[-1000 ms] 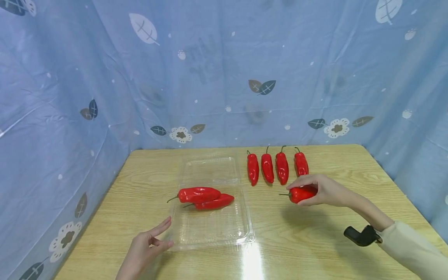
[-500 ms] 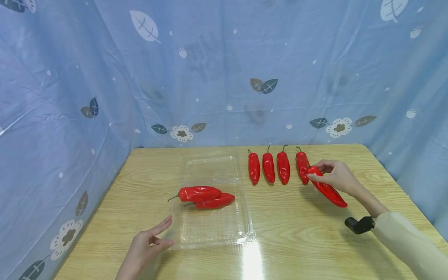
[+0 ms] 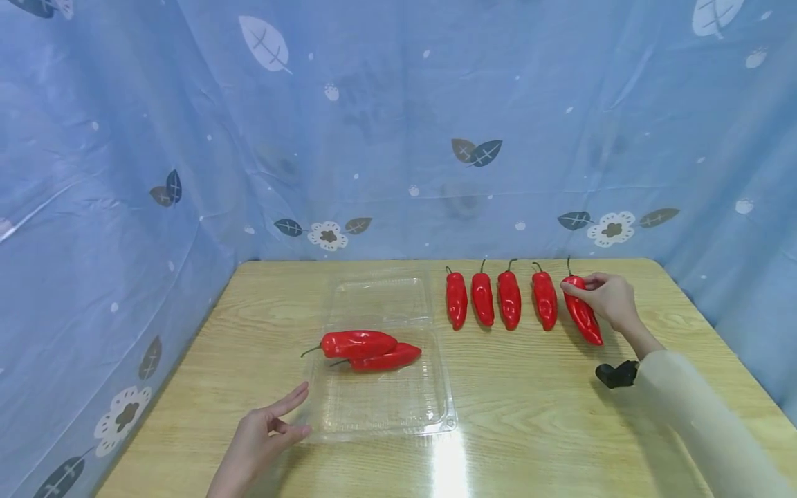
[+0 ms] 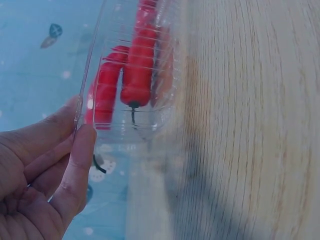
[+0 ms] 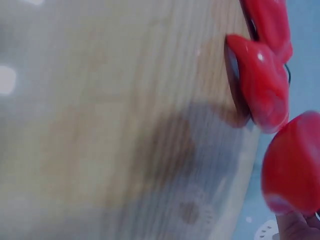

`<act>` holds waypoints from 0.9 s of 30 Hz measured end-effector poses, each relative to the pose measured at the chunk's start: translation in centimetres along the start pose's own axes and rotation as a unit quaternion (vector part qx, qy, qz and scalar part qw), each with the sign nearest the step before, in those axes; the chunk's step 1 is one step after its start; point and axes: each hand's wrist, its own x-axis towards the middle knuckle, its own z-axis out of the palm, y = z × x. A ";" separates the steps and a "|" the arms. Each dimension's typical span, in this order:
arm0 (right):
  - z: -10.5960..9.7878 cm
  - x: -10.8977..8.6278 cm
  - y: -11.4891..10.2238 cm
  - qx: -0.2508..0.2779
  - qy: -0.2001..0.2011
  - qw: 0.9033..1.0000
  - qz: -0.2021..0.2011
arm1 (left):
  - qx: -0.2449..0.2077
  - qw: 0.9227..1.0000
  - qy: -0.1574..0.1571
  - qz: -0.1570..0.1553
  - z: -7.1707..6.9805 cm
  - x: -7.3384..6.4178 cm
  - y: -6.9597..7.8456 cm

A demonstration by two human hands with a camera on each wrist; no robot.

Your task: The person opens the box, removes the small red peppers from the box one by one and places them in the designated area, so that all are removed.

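My right hand [image 3: 610, 299] pinches a long red pepper [image 3: 585, 321] near its stem end, at the right end of a row of red peppers [image 3: 510, 304]. That pepper points its tip toward me, and in the right wrist view its rounded red body [image 5: 292, 162] fills the right edge. My left hand [image 3: 258, 439] lies at the left side of a clear plastic clamshell box [image 3: 380, 415], its fingertips [image 4: 82, 137] right at the rim. Inside the box lie two more red peppers, the upper one [image 3: 358, 344] partly over the lower one [image 3: 395, 357].
The clamshell's lid [image 3: 376, 294] lies folded open toward the back. A wooden table [image 3: 529, 429] bears everything, with a blue patterned curtain [image 3: 398, 138] hanging behind and at both sides. A black wrist attachment [image 3: 616, 374] hangs below the right sleeve [image 3: 691, 408].
My right hand has carried its pepper back and to the right, turning it from sideways to stem-back, beside the row's end. The left hand keeps its place at the box.
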 end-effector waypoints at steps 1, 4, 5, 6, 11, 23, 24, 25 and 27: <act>0.1 0.3 0.1 0.000 0.000 1.000 0.012 | 0.000 1.000 -0.001 0.004 0.0 0.0 0.0; 0.3 1.2 0.5 -0.002 -0.001 0.999 0.049 | -0.007 1.000 -0.008 0.013 0.0 0.1 -0.1; 0.3 1.4 0.5 -0.003 -0.002 0.998 0.064 | -0.009 1.000 -0.010 0.014 0.0 0.1 -0.1; 0.4 1.6 0.6 -0.003 -0.004 0.997 0.080 | -0.013 1.000 -0.012 0.012 0.0 0.1 -0.1; 0.8 2.3 0.6 0.006 0.001 0.987 0.158 | -0.013 1.000 -0.016 0.011 0.1 0.1 -0.1; 2.5 3.0 -0.3 0.045 0.025 0.976 0.211 | -0.014 1.000 -0.010 0.003 0.1 0.0 0.0; 2.6 3.1 -0.3 0.047 0.023 0.976 0.210 | -0.014 1.000 -0.009 0.002 0.1 0.0 0.0; 2.7 3.1 -0.4 0.051 0.022 0.976 0.210 | -0.014 1.000 -0.008 0.001 0.0 0.0 0.0; 2.7 3.2 -0.6 0.057 0.020 0.976 0.210 | -0.015 1.000 -0.008 -0.002 0.0 -0.1 0.0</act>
